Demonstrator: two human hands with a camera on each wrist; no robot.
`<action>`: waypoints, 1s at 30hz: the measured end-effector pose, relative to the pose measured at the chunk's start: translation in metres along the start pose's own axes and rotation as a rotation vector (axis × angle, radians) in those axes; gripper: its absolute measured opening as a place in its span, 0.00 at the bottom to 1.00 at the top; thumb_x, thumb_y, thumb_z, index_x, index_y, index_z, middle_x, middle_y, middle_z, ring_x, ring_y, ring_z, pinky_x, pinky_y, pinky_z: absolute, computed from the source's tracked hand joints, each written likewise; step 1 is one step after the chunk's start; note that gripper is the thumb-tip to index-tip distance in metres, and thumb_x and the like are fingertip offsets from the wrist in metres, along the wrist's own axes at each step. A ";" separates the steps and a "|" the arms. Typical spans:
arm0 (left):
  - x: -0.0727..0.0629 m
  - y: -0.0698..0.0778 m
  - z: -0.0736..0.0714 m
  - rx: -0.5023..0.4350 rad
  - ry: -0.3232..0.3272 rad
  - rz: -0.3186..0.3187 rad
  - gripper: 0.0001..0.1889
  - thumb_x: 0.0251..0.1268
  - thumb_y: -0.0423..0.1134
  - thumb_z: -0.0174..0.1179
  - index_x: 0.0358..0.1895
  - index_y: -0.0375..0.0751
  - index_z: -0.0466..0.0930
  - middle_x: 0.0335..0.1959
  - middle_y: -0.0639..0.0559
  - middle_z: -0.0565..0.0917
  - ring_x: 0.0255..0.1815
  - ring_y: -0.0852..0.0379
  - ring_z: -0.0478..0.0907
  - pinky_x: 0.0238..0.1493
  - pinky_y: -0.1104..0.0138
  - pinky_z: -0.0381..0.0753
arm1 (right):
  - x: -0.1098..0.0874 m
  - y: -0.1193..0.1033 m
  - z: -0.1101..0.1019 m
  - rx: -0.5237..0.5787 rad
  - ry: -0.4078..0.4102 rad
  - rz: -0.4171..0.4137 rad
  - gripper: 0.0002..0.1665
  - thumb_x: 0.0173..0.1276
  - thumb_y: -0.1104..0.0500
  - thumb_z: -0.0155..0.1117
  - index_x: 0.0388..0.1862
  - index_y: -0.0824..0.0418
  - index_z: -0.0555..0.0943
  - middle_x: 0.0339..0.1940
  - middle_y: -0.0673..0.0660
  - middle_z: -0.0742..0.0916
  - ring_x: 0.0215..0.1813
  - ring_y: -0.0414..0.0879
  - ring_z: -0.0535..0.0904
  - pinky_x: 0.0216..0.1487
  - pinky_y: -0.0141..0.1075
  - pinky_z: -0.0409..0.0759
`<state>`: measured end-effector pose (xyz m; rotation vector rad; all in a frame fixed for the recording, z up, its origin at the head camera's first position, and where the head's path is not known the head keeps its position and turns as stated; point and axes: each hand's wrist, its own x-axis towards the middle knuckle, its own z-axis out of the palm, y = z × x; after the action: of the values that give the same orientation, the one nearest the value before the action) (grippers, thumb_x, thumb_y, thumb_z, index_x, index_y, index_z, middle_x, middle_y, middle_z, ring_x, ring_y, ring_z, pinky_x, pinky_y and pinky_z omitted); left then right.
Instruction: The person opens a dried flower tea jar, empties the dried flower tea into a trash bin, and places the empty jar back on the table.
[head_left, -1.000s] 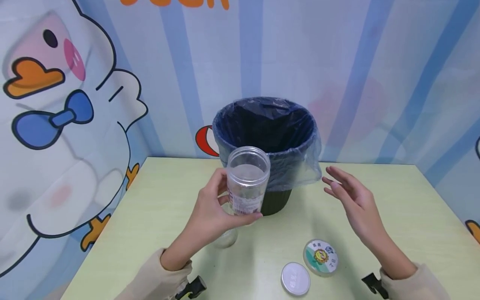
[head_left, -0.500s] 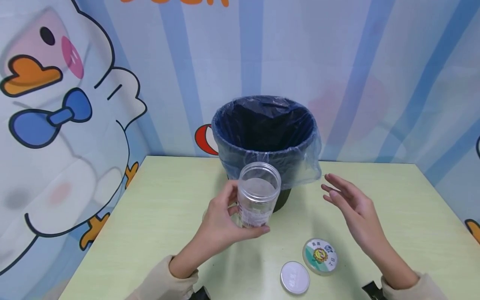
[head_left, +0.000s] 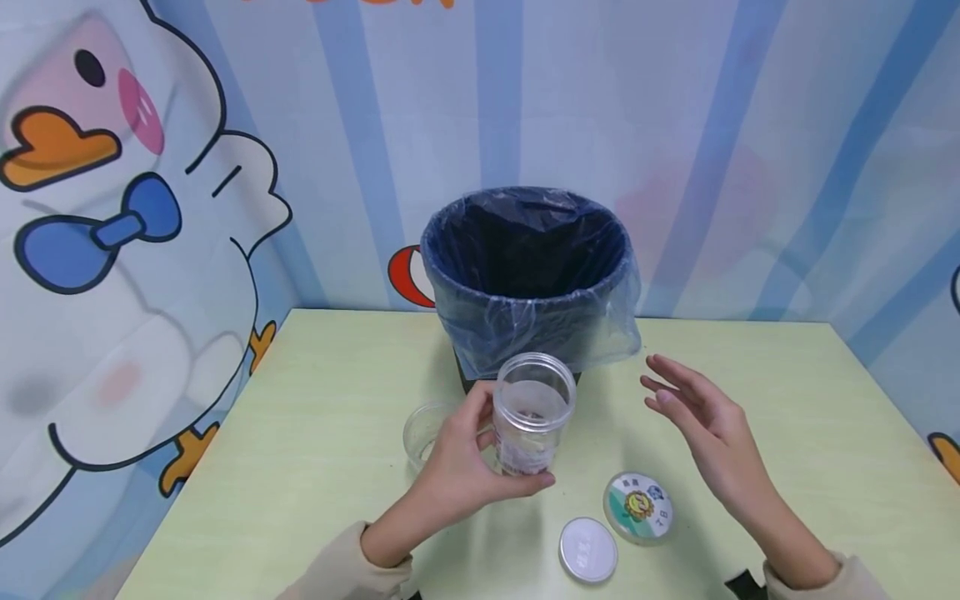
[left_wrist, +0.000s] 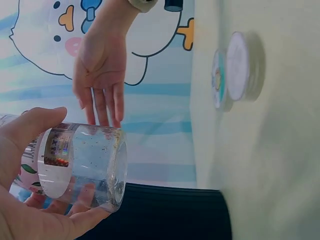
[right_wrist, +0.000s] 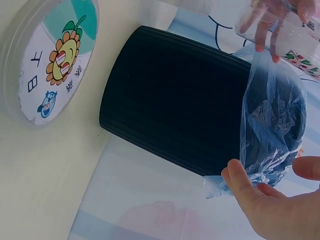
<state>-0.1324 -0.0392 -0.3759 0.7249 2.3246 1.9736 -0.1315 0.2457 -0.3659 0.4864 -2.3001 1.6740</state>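
My left hand (head_left: 468, 467) grips a clear plastic jar (head_left: 534, 408) around its side, the lidless mouth tilted upward. In the left wrist view the jar (left_wrist: 87, 160) bears a printed label, and small specks cling inside near its base. To the right of the jar my right hand (head_left: 705, 421) is raised above the table, fingers extended and slightly bent, holding nothing. Behind both hands stands a black trash bin (right_wrist: 175, 100) with a translucent blue liner (head_left: 465, 321) folded over its rim; the jar overlaps its lower front in the head view.
A white lid (head_left: 588, 550) and a larger round lid with a sunflower print (head_left: 639, 507) lie on the pale table (head_left: 315, 433) between the hands. Another clear container (head_left: 420, 433) stands left of the bin, partly hidden by the left hand. A cartoon-printed backdrop (head_left: 352, 125) rises behind.
My left hand has drawn the jar toward me and to the right, away from the bin's rim. The clear container behind it shows more now. The right hand has barely moved.
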 end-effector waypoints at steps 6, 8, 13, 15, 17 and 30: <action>-0.002 -0.009 0.004 0.026 -0.014 -0.039 0.44 0.38 0.36 0.83 0.62 0.50 0.67 0.56 0.59 0.78 0.59 0.59 0.75 0.61 0.55 0.75 | -0.003 0.001 0.000 -0.010 -0.004 0.015 0.26 0.80 0.64 0.50 0.73 0.68 0.66 0.69 0.65 0.75 0.61 0.36 0.78 0.56 0.27 0.76; -0.003 -0.013 0.006 0.022 -0.015 -0.045 0.44 0.38 0.36 0.83 0.63 0.50 0.67 0.56 0.58 0.78 0.59 0.59 0.75 0.61 0.54 0.75 | -0.004 0.001 0.000 -0.010 -0.005 0.016 0.26 0.80 0.64 0.50 0.73 0.68 0.66 0.68 0.64 0.76 0.61 0.35 0.78 0.56 0.27 0.76; -0.006 -0.023 0.012 -0.016 -0.019 -0.049 0.44 0.38 0.33 0.83 0.62 0.47 0.67 0.56 0.57 0.78 0.58 0.58 0.75 0.60 0.55 0.75 | -0.006 0.003 0.001 -0.005 -0.013 0.015 0.26 0.80 0.64 0.51 0.73 0.69 0.67 0.67 0.59 0.77 0.61 0.35 0.78 0.56 0.27 0.76; -0.007 -0.026 0.014 -0.031 -0.026 -0.047 0.44 0.38 0.32 0.82 0.62 0.47 0.67 0.56 0.57 0.77 0.58 0.57 0.75 0.60 0.55 0.75 | -0.006 0.004 0.001 -0.003 -0.015 0.016 0.25 0.79 0.64 0.51 0.73 0.69 0.67 0.68 0.58 0.77 0.61 0.36 0.78 0.56 0.27 0.76; -0.008 -0.030 0.017 -0.038 -0.036 -0.050 0.43 0.39 0.32 0.82 0.62 0.48 0.66 0.56 0.57 0.77 0.58 0.56 0.75 0.60 0.56 0.75 | -0.007 0.004 0.001 0.002 -0.018 0.019 0.25 0.79 0.64 0.51 0.73 0.69 0.67 0.68 0.56 0.77 0.61 0.36 0.78 0.56 0.27 0.76; -0.015 -0.044 0.028 0.004 -0.054 -0.072 0.43 0.39 0.33 0.81 0.62 0.49 0.65 0.55 0.57 0.79 0.59 0.54 0.76 0.61 0.54 0.74 | -0.009 0.009 0.002 -0.007 -0.042 0.048 0.25 0.79 0.64 0.52 0.72 0.67 0.69 0.64 0.47 0.80 0.59 0.33 0.79 0.55 0.26 0.76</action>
<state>-0.1256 -0.0227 -0.4272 0.6755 2.2904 1.8968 -0.1267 0.2473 -0.3779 0.4730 -2.3647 1.6932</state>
